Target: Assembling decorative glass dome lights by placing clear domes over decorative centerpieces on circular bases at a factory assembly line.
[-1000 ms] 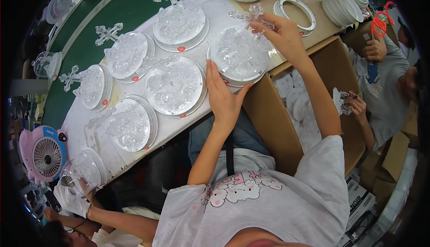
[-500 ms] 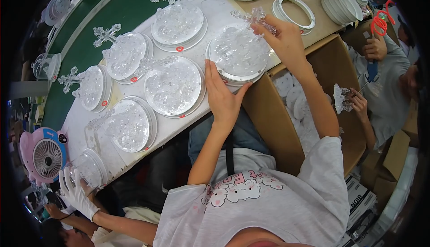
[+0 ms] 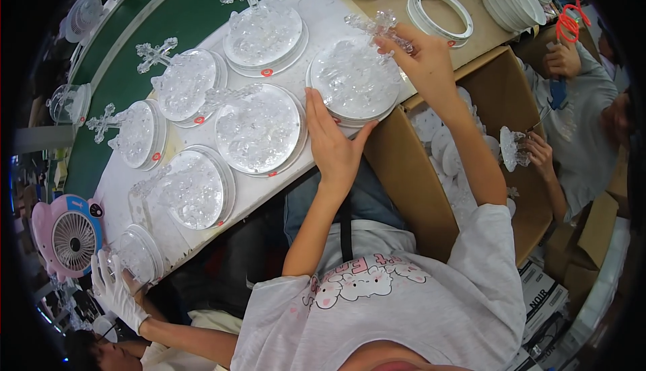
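Ornament (image 3: 356, 78), clear, rd. white base (image 3: 363, 115), on tabletop (image 3: 327, 8), ahead of L hand (image 3: 336, 152), left of R hand (image 3: 431, 61); cross (image 3: 369, 25) end points away. We pinch cross w/ R hand, nearer it; L hand, thumb spread, cups base.

From the rightmost cross-topped clear plastic disc (image 3: 355, 78) on the white counter (image 3: 328, 4), white circular rings (image 3: 412, 12) lie at two o'clock. A brown cardboard box (image 3: 422, 179) stands at four.
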{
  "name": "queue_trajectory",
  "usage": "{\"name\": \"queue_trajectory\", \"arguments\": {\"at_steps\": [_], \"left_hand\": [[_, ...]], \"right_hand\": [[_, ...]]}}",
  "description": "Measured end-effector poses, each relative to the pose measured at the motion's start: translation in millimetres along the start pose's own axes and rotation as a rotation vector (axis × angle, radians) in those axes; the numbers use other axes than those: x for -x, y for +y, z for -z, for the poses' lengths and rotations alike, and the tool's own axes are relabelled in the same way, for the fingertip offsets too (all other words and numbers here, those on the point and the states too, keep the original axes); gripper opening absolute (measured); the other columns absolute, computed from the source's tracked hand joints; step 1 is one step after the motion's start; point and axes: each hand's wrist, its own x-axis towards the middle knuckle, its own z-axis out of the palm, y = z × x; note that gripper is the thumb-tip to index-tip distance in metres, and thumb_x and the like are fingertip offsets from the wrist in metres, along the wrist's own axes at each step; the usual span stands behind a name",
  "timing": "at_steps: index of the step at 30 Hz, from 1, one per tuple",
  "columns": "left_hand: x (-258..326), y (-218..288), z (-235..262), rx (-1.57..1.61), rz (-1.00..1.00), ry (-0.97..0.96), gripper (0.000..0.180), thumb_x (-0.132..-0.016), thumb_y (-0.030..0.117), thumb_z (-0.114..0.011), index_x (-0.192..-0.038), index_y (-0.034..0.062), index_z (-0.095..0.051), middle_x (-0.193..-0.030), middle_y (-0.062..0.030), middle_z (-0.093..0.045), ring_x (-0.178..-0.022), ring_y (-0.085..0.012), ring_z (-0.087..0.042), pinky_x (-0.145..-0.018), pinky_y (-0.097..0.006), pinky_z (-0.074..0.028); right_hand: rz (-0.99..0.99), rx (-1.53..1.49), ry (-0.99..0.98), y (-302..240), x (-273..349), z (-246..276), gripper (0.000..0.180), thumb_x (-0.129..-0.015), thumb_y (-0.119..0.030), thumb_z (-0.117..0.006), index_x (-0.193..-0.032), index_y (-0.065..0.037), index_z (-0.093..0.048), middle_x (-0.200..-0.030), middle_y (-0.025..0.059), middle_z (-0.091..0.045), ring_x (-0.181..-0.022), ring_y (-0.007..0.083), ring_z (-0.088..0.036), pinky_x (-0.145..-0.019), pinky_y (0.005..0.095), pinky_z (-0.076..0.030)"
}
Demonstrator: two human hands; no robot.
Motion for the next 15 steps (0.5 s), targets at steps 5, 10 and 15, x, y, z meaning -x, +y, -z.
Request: {"name": "queue_trajectory", "arguments": {"at_steps": [5, 10, 15], "left_hand": [[-0.1, -0.8, -0.9, -0.027, -0.029, 0.012, 0.099, -0.066, 0.03, -0.081, -0.136, -0.0109, -0.025, -0.139, -0.0317, -0.029, -0.124, -0.0456, -0.037, -0.1, -0.042, -0.037], [-0.8, 0.4, -0.6, -0.023, -0.027, 0.016, 0.097, -0.066, 0.03, -0.081, -0.136, -0.0105, -0.026, -0.139, -0.0318, -0.029, -0.124, -0.0456, -0.038, -0.1, -0.043, -0.037], [-0.8, -1.2, 0.6, -0.051, -0.037, 0.019, 0.096, -0.067, 0.03, -0.08, -0.135, -0.0104, -0.027, -0.139, -0.0317, -0.029, -0.124, -0.0456, -0.037, -0.1, -0.044, -0.037]], "right_hand": [[0.016, -0.004, 0.008, 10.2, -0.6, -0.8, 0.026, -0.081, -0.023, -0.068, -0.09, 0.001, -0.064, -0.059, 0.0163, -0.055, -0.045, 0.0206, -0.046, -0.046, 0.0304, -0.037], [0.057, -0.004, -0.034, 14.8, -3.1, -0.5, 0.025, -0.082, -0.022, -0.067, -0.092, 0.001, -0.063, -0.061, 0.0174, -0.057, -0.049, 0.0251, -0.054, -0.048, 0.0322, -0.041], [0.047, 0.015, 0.013, 6.5, 2.5, -6.8, 0.023, -0.082, -0.02, -0.066, -0.094, 0.0, -0.063, -0.064, 0.0177, -0.06, -0.054, 0.0284, -0.06, -0.051, 0.0327, -0.045]]}}
